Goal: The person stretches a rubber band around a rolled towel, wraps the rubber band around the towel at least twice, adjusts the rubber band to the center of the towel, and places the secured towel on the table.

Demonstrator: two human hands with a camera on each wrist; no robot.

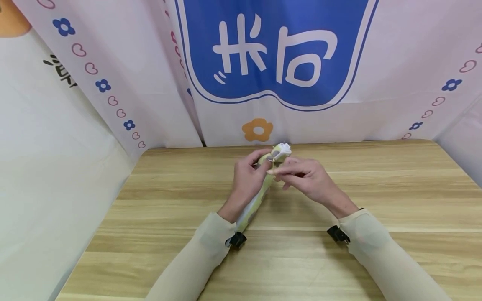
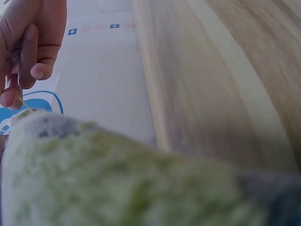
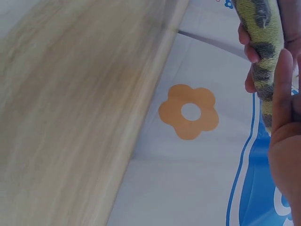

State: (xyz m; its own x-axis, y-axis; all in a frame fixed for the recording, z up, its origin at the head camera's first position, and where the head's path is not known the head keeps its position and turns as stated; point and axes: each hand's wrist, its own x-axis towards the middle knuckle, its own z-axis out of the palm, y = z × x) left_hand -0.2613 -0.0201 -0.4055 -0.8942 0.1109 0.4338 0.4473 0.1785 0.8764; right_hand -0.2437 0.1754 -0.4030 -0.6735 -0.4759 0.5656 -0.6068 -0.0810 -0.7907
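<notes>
A long yellow-green fabric roll with grey spots and a white end is held just above the wooden table, slanting away from me. My left hand grips the roll near its far end, fingers curled round it. My right hand comes in from the right and pinches at the roll just below the white end. In the left wrist view the roll fills the lower frame, blurred, and fingers pinch a thin pale strand. The right wrist view shows the roll at top right.
A white printed curtain with a blue panel and an orange flower hangs along the table's far edge. More curtain closes the left side and the right corner. Both forearms wear beige sleeves with black wrist mounts.
</notes>
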